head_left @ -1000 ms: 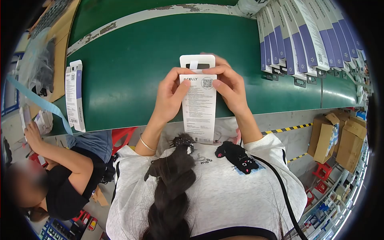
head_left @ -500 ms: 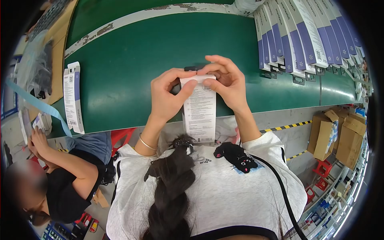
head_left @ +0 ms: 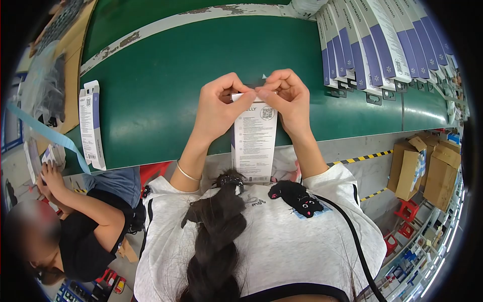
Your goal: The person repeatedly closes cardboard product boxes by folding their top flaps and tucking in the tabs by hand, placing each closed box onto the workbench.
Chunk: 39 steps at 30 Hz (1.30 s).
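A white printed box with a round code near its top lies in front of me, its lower end at my shirt. My left hand pinches at the box's top edge, thumb and fingertips together. From the other side my right hand meets it there, thumb and index finger pressed together and the other fingers curled. The fingers hide most of the top end, so what exactly they pinch is too small to make out. A small light tip shows above my right fingers.
Several smartwatch boxes stand in a row at the back right. Another white and purple box lies at the left of the green table. A co-worker sits at the left. Cartons stand on the floor at right.
The white hang tab seen above the box earlier is now out of sight behind my fingers. Both hands have drawn together at the top edge, and the box has shifted slightly right.
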Each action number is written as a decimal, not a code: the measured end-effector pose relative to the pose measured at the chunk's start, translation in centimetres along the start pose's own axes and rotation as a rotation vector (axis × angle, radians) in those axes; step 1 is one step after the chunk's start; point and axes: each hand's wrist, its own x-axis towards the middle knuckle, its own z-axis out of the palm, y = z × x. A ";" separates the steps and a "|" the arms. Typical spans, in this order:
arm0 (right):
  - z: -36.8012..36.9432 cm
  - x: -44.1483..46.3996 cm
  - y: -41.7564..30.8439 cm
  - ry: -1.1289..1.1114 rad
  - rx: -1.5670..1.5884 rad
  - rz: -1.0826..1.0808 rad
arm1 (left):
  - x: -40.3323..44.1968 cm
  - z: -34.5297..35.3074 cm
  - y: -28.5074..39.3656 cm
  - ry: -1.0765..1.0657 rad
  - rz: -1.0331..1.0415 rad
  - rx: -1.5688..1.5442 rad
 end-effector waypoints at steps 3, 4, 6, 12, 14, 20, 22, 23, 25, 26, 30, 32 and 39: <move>-0.2 -0.3 0.1 -0.001 -0.001 -0.052 | -0.5 -0.1 -1.0 0.015 0.065 0.098; -0.2 -0.5 0.1 0.001 0.000 -0.049 | -0.7 -0.2 -1.3 0.030 0.118 0.203; -0.2 -0.8 -0.2 0.012 -0.061 -0.095 | -1.1 0.0 -1.2 0.035 0.209 0.302; 0.2 -0.9 -0.1 -0.106 -0.175 -0.270 | -2.6 -0.9 -0.2 0.003 0.123 0.267; 0.2 -0.9 0.2 -0.102 -0.195 -0.291 | -2.7 -1.1 -0.5 0.057 0.159 0.195; 0.5 -1.0 -0.3 -0.104 -0.471 -0.556 | -3.4 -1.5 -0.6 0.033 0.170 0.247; 0.5 -1.1 -0.1 -0.104 -0.474 -0.568 | -3.7 -1.5 -0.8 0.048 0.169 0.254; 0.5 -1.1 0.0 -0.102 -0.478 -0.580 | -3.8 -1.5 -0.9 0.060 0.168 0.261; 0.1 -1.2 -0.1 -0.117 -0.539 -0.593 | -3.8 -1.4 -0.8 0.057 0.154 0.257; 0.0 -1.1 -0.2 -0.133 -0.600 -0.610 | -3.8 -1.5 -0.8 0.053 0.144 0.254; 0.1 -1.0 -0.1 -0.156 -0.606 -0.713 | -3.6 -1.8 -0.7 0.039 0.080 0.191; 0.5 -0.8 0.0 -0.112 -0.629 -0.781 | -3.1 -2.5 -0.1 -0.036 -0.031 -0.030; 0.2 -0.7 0.3 0.066 -0.418 -0.715 | 4.1 -13.1 4.8 0.535 0.182 0.257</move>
